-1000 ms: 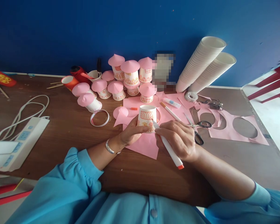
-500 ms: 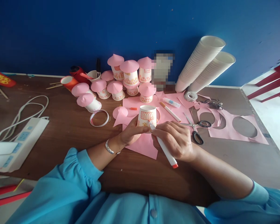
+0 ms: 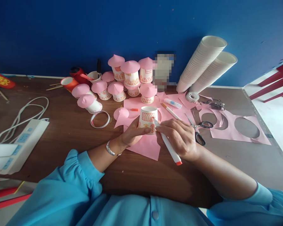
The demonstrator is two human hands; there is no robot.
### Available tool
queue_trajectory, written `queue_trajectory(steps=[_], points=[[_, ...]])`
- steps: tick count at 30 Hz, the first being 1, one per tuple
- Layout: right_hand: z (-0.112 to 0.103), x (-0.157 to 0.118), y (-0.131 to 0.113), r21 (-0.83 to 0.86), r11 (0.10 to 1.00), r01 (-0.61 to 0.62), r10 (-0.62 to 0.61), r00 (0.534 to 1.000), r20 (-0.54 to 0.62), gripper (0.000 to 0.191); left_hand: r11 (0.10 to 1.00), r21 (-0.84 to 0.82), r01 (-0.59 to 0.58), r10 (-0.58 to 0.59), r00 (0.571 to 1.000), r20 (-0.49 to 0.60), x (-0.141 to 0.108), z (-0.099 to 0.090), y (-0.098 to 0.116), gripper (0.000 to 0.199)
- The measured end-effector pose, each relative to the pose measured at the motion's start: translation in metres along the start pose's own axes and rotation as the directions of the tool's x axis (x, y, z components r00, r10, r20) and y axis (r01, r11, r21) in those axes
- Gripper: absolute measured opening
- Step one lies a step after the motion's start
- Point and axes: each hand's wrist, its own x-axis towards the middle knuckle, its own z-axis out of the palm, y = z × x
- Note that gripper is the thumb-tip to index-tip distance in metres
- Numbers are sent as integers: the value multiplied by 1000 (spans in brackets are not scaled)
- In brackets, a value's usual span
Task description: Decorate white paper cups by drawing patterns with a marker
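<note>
My left hand [image 3: 134, 135] grips a white paper cup [image 3: 144, 123] from its left side, thumb across the front near the lower rim. The cup is bottom-up and bears a striped orange-red panel with flowers drawn below it. Held in my right hand [image 3: 179, 138] is a white marker [image 3: 170, 147] with an orange-red end, its tip at the right end of the striped panel. Pink paper [image 3: 147, 149] lies under both hands. Left of the cup rests a pink paper cone [image 3: 121, 113], and an orange-red marker cap [image 3: 134, 110] is just behind it.
Several decorated cups with pink cone roofs [image 3: 130, 66] stand at the back. Two tall stacks of paper cups [image 3: 201, 64] lean on the wall. Scissors [image 3: 199, 131], a second marker [image 3: 171, 110], a glue stick [image 3: 174, 103] and tape [image 3: 192, 97] lie rightward; a power strip [image 3: 25, 141] sits left.
My right hand has shifted the marker slightly up and right, its tip moving from the cup's lower middle to the striped panel's right end. My left hand keeps the cup in place.
</note>
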Motion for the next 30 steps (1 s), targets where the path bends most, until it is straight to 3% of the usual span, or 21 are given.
queue_trajectory(steps=[20, 30], points=[[-3, 0, -1, 13, 999, -29, 29, 1000, -3, 19, 1000, -13, -14, 14, 1000, 3, 0, -2, -2, 24], [3, -6, -10, 49, 997, 59, -62, 997, 41, 13, 999, 54, 6, -4, 999, -42, 0, 2, -1, 31]])
